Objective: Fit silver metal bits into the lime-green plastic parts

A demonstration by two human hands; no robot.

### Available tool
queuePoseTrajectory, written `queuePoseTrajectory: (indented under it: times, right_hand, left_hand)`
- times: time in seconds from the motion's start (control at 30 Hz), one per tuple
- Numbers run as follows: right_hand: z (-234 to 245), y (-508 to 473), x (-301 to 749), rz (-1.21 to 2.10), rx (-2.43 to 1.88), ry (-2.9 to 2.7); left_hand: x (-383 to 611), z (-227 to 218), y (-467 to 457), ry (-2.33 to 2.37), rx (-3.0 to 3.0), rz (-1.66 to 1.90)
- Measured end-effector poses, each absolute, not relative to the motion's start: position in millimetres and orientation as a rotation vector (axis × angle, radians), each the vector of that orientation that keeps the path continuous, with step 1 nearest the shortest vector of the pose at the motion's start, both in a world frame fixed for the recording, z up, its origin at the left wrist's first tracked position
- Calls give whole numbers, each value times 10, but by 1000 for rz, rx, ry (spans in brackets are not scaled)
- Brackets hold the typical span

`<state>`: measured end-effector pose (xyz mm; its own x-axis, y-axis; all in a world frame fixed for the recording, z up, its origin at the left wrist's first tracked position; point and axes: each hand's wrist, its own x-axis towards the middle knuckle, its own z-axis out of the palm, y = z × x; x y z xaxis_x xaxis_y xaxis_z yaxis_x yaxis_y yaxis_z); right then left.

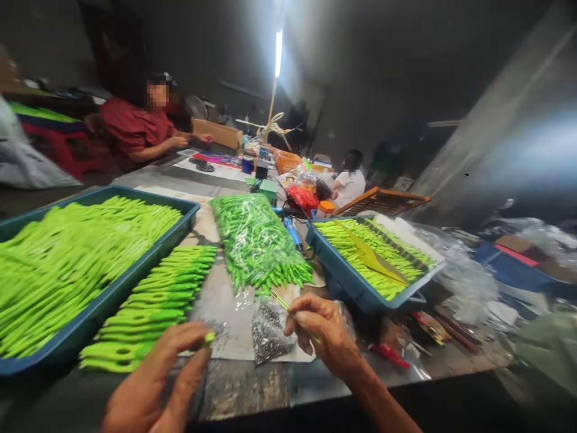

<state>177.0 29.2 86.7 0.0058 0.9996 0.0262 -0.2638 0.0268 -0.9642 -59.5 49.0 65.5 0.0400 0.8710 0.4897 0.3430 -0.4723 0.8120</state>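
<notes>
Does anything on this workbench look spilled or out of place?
Possibly: tiny dark specks lie loose on the pale sheet, left of the clear plastic bag of small dark pieces. They look spilled because they sit outside the bag, though too small to identify.

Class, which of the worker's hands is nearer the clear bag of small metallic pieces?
Right. The right hand overlaps the right edge of the clear bag in view; the left hand is off to the bag's left, with a visible gap between.
</notes>
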Motion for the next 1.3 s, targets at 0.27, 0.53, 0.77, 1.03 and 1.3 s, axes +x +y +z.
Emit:
queuePoseTrajectory:
  times: [0.27,0.53,0.77,1.03,1.3]
  right_hand:
    - [739,189,1639,1490,-894,-1051]
    - [843,116,1574,1167,-1170,-1339]
    - [800,64,1418,1252,-1299,-1391]
    - [615,-21,1302,1390,-1306,-1250]
    - [487,8,1328,1404,-1254,-1252]
  left_hand:
    - [-334,823,372,1095,1574,1186]
    - [-233,760,342,1031,1214,996]
    - [-199,597,271,974,1051,926]
    - [-137,427,243,897,922,902]
    - [-118,382,233,876,833,876]
